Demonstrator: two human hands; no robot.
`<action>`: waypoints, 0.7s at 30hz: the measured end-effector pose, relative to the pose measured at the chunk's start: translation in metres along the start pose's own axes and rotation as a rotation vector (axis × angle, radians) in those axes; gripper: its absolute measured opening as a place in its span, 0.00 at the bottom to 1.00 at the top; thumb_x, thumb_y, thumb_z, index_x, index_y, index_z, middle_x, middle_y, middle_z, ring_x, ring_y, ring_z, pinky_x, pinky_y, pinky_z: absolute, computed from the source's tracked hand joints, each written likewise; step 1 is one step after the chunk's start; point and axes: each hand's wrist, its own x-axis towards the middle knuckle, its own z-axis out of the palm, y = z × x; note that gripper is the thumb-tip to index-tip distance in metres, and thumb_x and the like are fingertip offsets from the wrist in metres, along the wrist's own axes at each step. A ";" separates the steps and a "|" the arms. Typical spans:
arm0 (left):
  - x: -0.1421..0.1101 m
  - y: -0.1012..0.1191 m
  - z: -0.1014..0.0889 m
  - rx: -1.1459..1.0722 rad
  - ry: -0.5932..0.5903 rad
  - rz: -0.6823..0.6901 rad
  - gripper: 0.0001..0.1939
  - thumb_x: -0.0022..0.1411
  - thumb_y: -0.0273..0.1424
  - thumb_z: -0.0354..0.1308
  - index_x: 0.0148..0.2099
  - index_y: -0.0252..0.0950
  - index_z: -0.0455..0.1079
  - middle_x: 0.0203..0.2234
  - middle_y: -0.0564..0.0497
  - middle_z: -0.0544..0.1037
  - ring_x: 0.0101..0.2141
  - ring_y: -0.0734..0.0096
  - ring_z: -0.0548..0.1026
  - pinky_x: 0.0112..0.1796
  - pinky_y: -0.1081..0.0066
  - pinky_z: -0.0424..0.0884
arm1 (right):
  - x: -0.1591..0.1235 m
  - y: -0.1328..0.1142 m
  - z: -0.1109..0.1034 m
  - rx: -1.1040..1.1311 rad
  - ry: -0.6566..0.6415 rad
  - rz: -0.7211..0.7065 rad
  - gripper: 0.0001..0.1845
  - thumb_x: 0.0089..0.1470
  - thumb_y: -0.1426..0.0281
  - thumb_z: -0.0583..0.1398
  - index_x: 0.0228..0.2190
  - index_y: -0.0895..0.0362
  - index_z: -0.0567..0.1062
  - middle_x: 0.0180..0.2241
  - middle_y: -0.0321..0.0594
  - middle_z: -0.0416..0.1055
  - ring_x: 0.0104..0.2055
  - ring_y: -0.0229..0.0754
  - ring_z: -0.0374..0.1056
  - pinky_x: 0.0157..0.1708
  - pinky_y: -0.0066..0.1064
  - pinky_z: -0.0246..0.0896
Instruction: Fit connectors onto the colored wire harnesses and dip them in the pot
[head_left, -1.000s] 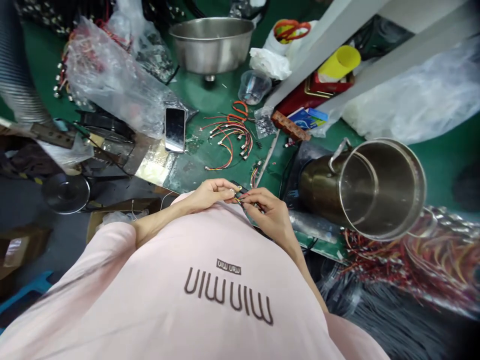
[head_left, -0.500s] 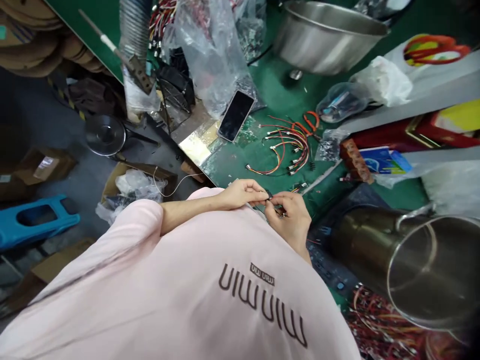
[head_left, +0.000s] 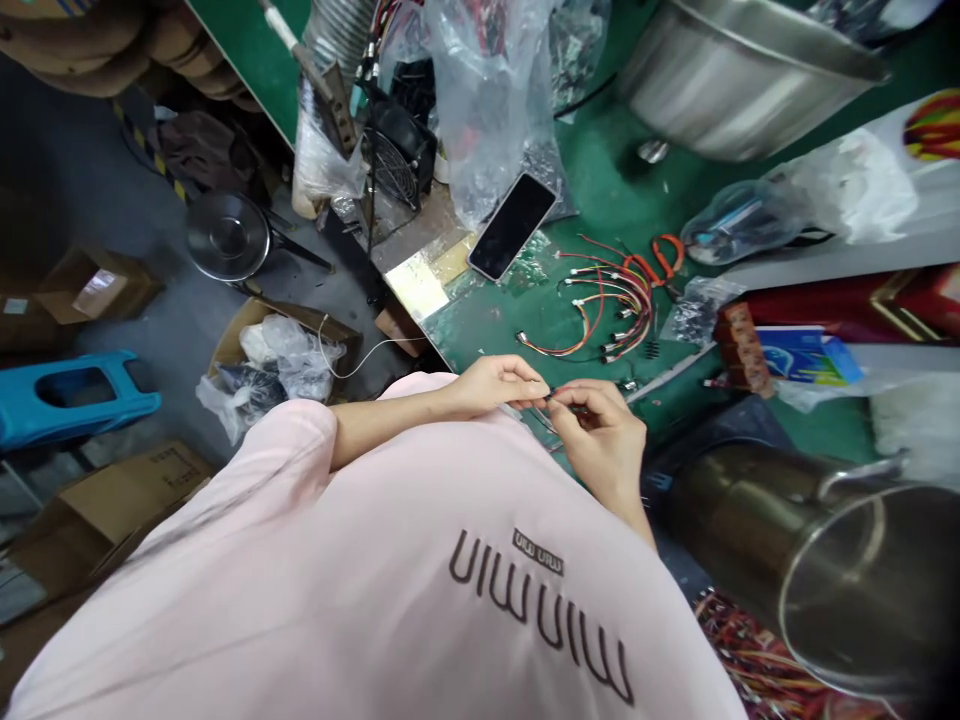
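My left hand is closed in a pinch, fingertips together on a small black connector. My right hand meets it from the right, its thumb and forefinger pinching thin wires close by the connector. The fingers cover most of both, so the exact join is hidden. Both hands are just in front of the pink shirt at the table's near edge. Beyond them on the green table lies a loose bundle of red, black and white wires with small end connectors.
A phone lies behind the hands, and orange-handled scissors are beside the wires. A steel basin stands at the back. On the right are a brick-like block and a large steel pot. A carton holds plastic bags on the floor.
The view has shifted, so the table things sit farther right. My hands stay together at the small connector; the right hand has turned slightly, its fingers a little more raised.
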 end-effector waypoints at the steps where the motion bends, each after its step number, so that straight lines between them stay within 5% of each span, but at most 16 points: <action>1: 0.000 0.002 0.000 0.005 0.011 -0.008 0.23 0.41 0.41 0.72 0.33 0.30 0.70 0.23 0.51 0.78 0.25 0.78 0.74 0.34 0.71 0.68 | 0.000 0.000 -0.002 0.023 -0.025 0.000 0.03 0.49 0.71 0.61 0.24 0.55 0.74 0.31 0.40 0.70 0.30 0.38 0.66 0.22 0.28 0.59; 8: 0.003 0.017 0.006 0.024 -0.024 -0.007 0.19 0.51 0.39 0.67 0.42 0.33 0.71 0.23 0.53 0.78 0.24 0.79 0.73 0.31 0.75 0.66 | -0.007 0.008 -0.015 0.236 -0.046 0.042 0.01 0.52 0.73 0.58 0.30 0.55 0.71 0.33 0.37 0.69 0.28 0.35 0.67 0.24 0.27 0.62; 21: 0.014 0.023 0.022 0.214 -0.113 -0.037 0.17 0.51 0.41 0.67 0.36 0.32 0.75 0.20 0.54 0.76 0.23 0.80 0.70 0.29 0.76 0.64 | -0.018 0.008 -0.024 0.055 0.114 -0.149 0.05 0.52 0.75 0.60 0.32 0.55 0.74 0.34 0.38 0.71 0.40 0.39 0.68 0.37 0.32 0.65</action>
